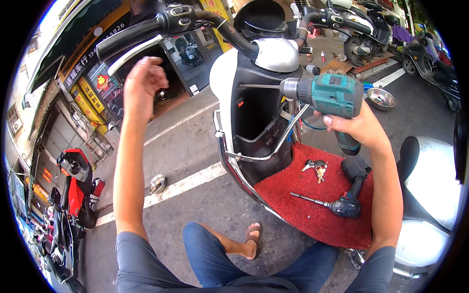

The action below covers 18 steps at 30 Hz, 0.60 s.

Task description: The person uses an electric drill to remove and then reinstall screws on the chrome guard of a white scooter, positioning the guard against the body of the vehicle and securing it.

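My right hand [360, 128] grips a teal cordless drill [334, 97], held sideways with its long bit pointing left across the upper front panel [222, 78] of a scooter. My left hand [144, 90] is raised below the left handlebar grip [124, 39] and its white lever, fingers loosely bent and apart, holding nothing visible. On the red floor mat [278, 190] lie a bunch of keys [320, 170] and a dark cordless driver [347, 206] with a long bit.
The scooter's seat [432, 180] is at my right. Parked scooters [78, 190] line the left side, with more [366, 36] at upper right. Metal bowls [157, 183] [381, 99] stand on the pavement. A shopfront [105, 78] is behind. My sandaled foot [253, 238] rests on asphalt.
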Each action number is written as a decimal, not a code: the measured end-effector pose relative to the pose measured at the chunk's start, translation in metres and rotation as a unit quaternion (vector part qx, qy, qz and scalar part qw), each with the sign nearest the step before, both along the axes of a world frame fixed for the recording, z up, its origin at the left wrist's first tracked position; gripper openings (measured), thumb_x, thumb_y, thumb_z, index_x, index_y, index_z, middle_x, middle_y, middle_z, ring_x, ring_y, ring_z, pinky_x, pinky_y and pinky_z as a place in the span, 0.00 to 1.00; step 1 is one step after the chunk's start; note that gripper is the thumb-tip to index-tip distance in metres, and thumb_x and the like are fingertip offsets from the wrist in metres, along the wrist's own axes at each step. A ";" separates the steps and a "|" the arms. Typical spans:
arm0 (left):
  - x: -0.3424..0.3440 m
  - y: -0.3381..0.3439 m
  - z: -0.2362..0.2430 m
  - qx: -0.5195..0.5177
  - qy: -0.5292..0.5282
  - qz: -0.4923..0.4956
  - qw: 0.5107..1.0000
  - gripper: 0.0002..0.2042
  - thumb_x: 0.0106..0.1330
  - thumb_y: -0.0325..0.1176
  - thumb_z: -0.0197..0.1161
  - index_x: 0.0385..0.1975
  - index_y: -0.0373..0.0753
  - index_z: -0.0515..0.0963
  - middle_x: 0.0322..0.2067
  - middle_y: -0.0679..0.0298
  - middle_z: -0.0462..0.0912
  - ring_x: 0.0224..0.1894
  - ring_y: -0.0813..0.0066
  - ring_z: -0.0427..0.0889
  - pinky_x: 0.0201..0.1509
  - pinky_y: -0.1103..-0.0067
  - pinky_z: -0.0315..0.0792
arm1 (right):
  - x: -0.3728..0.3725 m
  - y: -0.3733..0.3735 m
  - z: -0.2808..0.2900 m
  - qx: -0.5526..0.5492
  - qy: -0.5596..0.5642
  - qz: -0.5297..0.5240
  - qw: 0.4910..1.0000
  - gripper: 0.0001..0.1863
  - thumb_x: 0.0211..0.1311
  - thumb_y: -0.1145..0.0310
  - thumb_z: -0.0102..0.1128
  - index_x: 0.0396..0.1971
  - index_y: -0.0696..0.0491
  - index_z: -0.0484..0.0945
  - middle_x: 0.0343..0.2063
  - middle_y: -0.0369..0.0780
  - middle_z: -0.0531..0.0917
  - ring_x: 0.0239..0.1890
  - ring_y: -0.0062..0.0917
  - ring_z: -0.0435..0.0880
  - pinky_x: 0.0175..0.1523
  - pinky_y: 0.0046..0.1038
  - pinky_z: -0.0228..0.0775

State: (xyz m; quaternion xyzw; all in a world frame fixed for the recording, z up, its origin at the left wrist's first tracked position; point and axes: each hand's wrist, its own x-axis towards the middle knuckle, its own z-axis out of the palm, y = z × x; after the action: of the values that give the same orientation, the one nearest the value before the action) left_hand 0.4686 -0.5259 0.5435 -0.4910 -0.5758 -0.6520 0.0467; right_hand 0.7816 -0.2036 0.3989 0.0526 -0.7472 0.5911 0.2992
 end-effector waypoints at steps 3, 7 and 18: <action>0.018 0.066 -0.070 -0.197 0.123 0.050 0.971 0.34 0.63 0.49 0.66 0.65 0.36 0.67 0.53 0.51 0.74 0.55 0.60 0.76 0.57 0.69 0.74 | 0.002 0.006 0.000 0.010 -0.020 -0.031 0.999 0.30 0.54 0.72 0.71 0.58 0.58 0.73 0.41 0.42 0.86 0.42 0.22 0.84 0.41 0.26 0.79; 0.032 0.086 -0.111 -0.234 0.315 0.213 0.895 0.46 0.49 0.40 0.74 0.71 0.39 0.60 0.64 0.44 0.63 0.66 0.43 0.65 0.68 0.59 0.64 | -0.004 -0.013 0.003 0.011 0.014 -0.033 0.999 0.25 0.54 0.70 0.72 0.52 0.56 0.76 0.37 0.34 0.84 0.34 0.16 0.80 0.38 0.24 0.75; 0.036 0.096 -0.118 -0.205 0.309 0.246 0.895 0.41 0.50 0.31 0.66 0.70 0.44 0.62 0.64 0.47 0.64 0.65 0.44 0.65 0.67 0.58 0.66 | 0.002 -0.015 0.001 -0.030 0.004 -0.063 0.998 0.27 0.54 0.65 0.73 0.52 0.57 0.74 0.35 0.36 0.82 0.27 0.19 0.80 0.35 0.25 0.76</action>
State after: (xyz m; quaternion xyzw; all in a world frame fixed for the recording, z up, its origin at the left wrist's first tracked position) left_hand 0.5043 -0.4302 0.4259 -0.5091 -0.7557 -0.3024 0.2798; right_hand 0.7840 -0.2187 0.4002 -0.0013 -0.7297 0.5928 0.3408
